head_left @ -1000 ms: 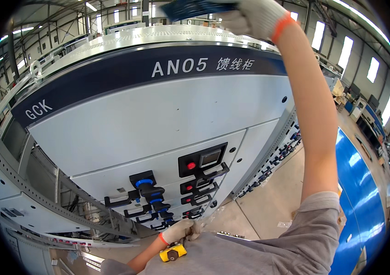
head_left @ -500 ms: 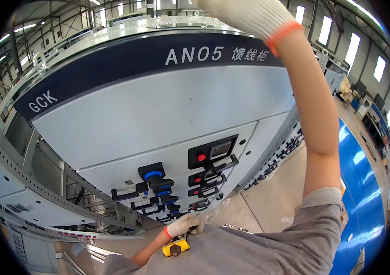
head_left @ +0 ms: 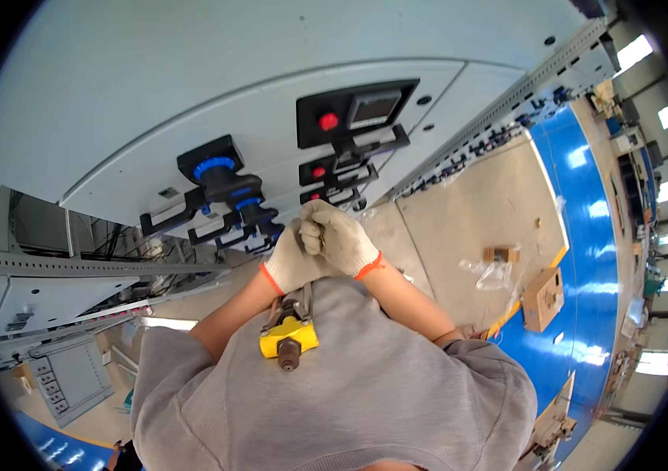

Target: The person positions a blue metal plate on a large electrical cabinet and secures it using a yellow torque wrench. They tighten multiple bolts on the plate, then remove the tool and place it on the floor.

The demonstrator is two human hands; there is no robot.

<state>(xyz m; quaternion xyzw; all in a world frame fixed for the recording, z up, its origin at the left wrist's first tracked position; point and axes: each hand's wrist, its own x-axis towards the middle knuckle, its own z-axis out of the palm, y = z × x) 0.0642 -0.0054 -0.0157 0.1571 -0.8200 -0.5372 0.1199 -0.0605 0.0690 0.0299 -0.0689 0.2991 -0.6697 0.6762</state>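
My gloved hands meet in front of my chest, before the cabinet. My right hand (head_left: 342, 238) is closed, its fingers curled against the left glove. Partly covered by it, my left hand (head_left: 290, 261) is bent inward and looks closed. Whatever lies between them is too small or hidden to make out. Just below the left glove, against my grey shirt, is a yellow tool (head_left: 287, 337) with a dark stubby nose and grey parts reaching up toward the wrist; what supports it is hidden. Beyond the hands, the pale cabinet front (head_left: 255, 94) carries black drawer handles (head_left: 173, 213).
Blue-ringed rotary switches (head_left: 220, 169) and meter panels with red buttons (head_left: 357, 114) project from the cabinet. An open metal frame (head_left: 90, 263) stands left. At right, a cardboard box (head_left: 543, 300) and clear plastic wrap (head_left: 493, 273) lie on the floor beside a blue walkway (head_left: 585, 259).
My right hand has come down from the cabinet top to meet the left. The view has tilted downward, showing more of my shirt, the yellow tool and the floor.
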